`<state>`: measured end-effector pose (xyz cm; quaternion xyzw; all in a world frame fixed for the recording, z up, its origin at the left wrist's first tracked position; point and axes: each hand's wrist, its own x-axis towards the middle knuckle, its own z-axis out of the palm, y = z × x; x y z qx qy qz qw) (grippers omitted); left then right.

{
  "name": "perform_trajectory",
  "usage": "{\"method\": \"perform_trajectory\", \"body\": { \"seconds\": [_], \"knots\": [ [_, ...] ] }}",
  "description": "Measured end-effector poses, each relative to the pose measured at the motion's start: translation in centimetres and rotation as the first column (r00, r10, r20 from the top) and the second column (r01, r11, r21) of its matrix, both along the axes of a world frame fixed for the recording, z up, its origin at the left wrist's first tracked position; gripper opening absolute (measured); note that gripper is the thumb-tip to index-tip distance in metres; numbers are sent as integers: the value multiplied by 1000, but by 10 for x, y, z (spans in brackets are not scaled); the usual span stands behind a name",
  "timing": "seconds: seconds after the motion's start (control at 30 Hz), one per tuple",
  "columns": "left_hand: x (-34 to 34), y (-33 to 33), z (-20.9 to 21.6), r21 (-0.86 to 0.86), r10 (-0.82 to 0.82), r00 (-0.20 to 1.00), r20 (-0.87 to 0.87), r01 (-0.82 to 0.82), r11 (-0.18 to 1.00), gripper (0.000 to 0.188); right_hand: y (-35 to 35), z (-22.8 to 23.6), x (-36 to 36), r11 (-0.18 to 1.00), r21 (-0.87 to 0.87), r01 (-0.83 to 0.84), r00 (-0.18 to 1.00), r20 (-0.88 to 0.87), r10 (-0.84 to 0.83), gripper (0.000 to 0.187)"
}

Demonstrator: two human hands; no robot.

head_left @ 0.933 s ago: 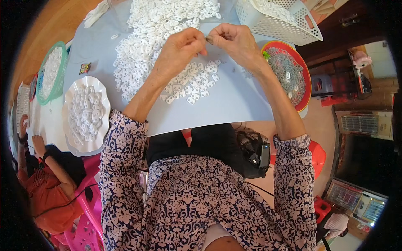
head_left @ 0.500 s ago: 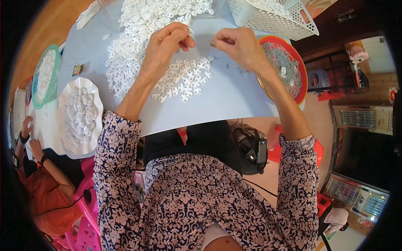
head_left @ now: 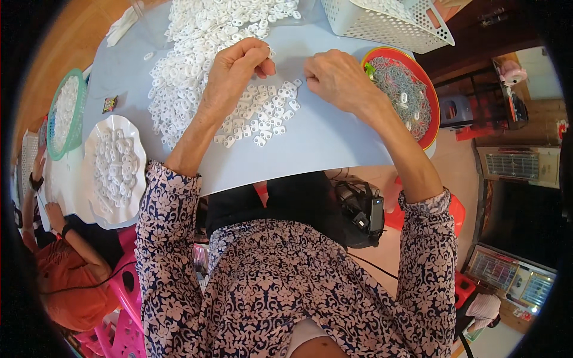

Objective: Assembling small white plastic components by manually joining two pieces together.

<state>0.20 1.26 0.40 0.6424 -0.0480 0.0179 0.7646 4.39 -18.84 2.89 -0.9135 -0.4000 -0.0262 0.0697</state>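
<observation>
Both my hands are raised over the pale blue-grey table (head_left: 322, 137), a short gap between them. My left hand (head_left: 239, 68) is closed, thumb against curled fingers, beside a large heap of small white plastic pieces with holes (head_left: 179, 77). My right hand (head_left: 339, 79) is closed too, knuckles up and fingertips curled under, left of a red bowl (head_left: 434, 98) with thin grey metal parts (head_left: 400, 89). What either hand holds, if anything, is hidden. Between and below the hands lies a loose spread of similar white pieces (head_left: 268, 113).
White pieces also fill a scalloped white dish (head_left: 140, 143) and a green basket (head_left: 79, 119) at left. A white perforated basket (head_left: 382, 30) stands at the far right. A small wrapped packet (head_left: 110, 104) lies on the table. Another person (head_left: 77, 268) sits at left.
My right hand has turned knuckles-up and come slightly nearer, its fingertips now tucked out of sight. A green item in the red bowl now shows. My left hand has hardly moved.
</observation>
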Motion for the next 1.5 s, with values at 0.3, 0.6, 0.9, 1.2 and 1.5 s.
{"method": "perform_trajectory", "body": {
  "seconds": [0.3, 0.6, 0.9, 1.2, 1.5],
  "knots": [
    [-1, 1, -2, 46, -23, 1000, 12, 23, 999, 20, -5, -1, 2, 935, 351, 47, 972, -233, 38, 15],
    [-2, 1, -5, 87, -56, 998, -4, 57, 995, 19, 11, 0, -3, 549, 685, 478, 808, -588, 31, 16],
    [-1, 2, -5, 100, -69, 997, 18, 67, 993, 19, 16, -21, -5, 500, 678, 539, 746, -660, 92, 16],
    [-5, -1, -1, 171, -59, 998, -6, 59, 984, 19, -1, -6, -4, 803, 414, 429, 888, -359, -289, 17],
    [-5, -1, -3, 162, -68, 998, -1, 67, 984, 19, -1, -7, -3, 798, 450, 401, 896, -374, -239, 15]
  ]
}}
